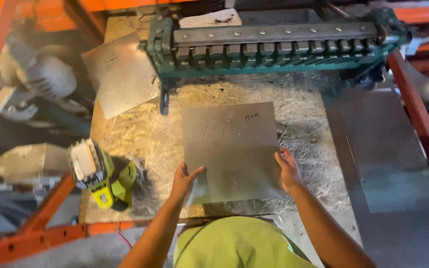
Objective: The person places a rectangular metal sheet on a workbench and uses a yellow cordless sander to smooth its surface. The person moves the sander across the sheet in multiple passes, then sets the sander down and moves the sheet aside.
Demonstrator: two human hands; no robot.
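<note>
Both hands hold a flat grey metal sheet by its near corners, over the chipboard desk. Left hand pinches the near-left corner, thumb on top. Right hand clamps the near-right edge, fingers curled over it. The sheet lies roughly flat, with a small handwritten mark near its far edge. Just beyond the sheet, a green metal bending brake with a row of steel fingers spans the far side of the desk. Left of the sheet, a yellow-green power tool lies on its side on the desk. A second metal sheet rests tilted beyond-left of the held sheet, beside the brake's left end. Orange frame rails stand right of the brake.
</note>
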